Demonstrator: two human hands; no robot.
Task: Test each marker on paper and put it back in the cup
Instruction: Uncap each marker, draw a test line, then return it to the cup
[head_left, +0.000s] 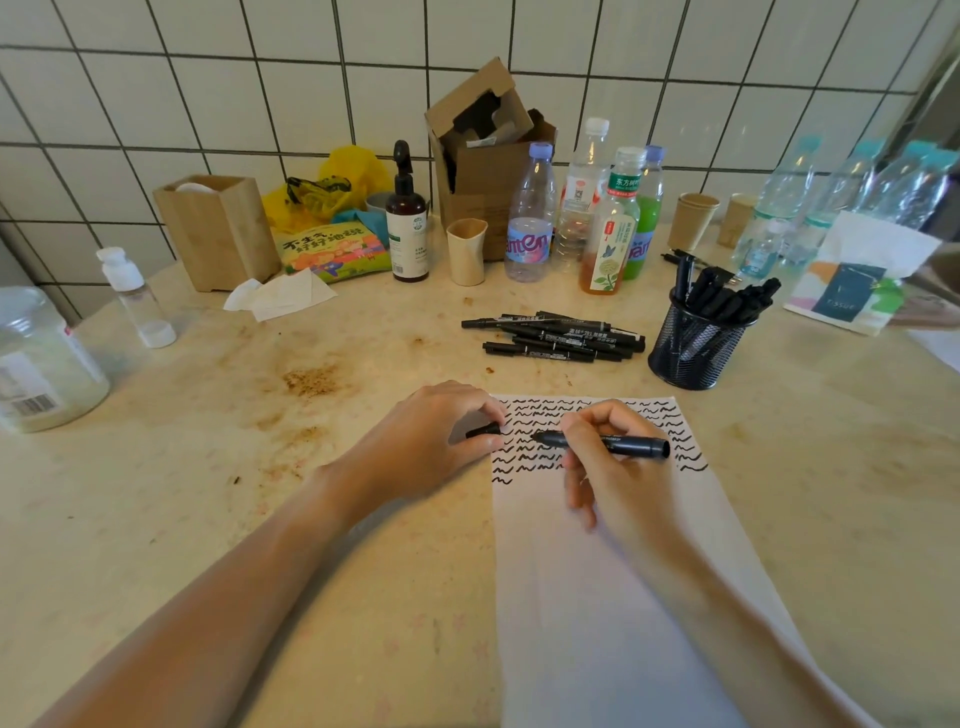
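Observation:
A white sheet of paper (613, 571) lies on the counter, its top part covered with rows of black squiggles. My right hand (608, 462) grips a black marker (634, 445) lying nearly level above the squiggles, uncapped tip pointing left. My left hand (441, 441) pinches the marker's black cap (483, 430) at the paper's left edge, a short gap from the tip. A black mesh cup (693, 351) holding several black markers stands beyond the paper to the right. Several more black markers (556, 335) lie in a loose pile left of the cup.
Along the tiled wall stand plastic bottles (530, 218), a brown spray bottle (408, 218), paper cups (466, 252), a cardboard box (483, 150) and a wooden holder (218, 228). A glass jar (41, 358) sits at the far left, a tissue pack (852, 280) at the right.

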